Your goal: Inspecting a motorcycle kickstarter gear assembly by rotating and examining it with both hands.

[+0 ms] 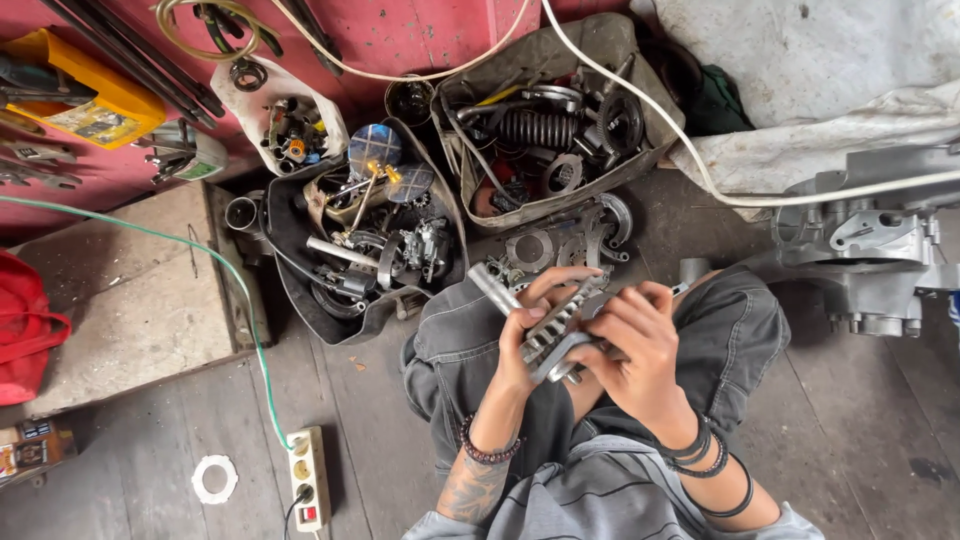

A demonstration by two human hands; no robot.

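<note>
Left hand [522, 340] and right hand [637, 345] both gripping a grey metal engine part [553, 332] over crossed knees, bins of greasy spare parts [545, 130] just ahead, power strip [307, 478] on floor

Red bag [25, 330]: cut by left edge | engine casing [880, 250]: cut by right edge | metal part [555, 330]: middle hidden under fingers.

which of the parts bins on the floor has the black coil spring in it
The rightmost, tan bin, nearest the white cloth; the spring lies inside. The black bin and small white bin show none.
</note>
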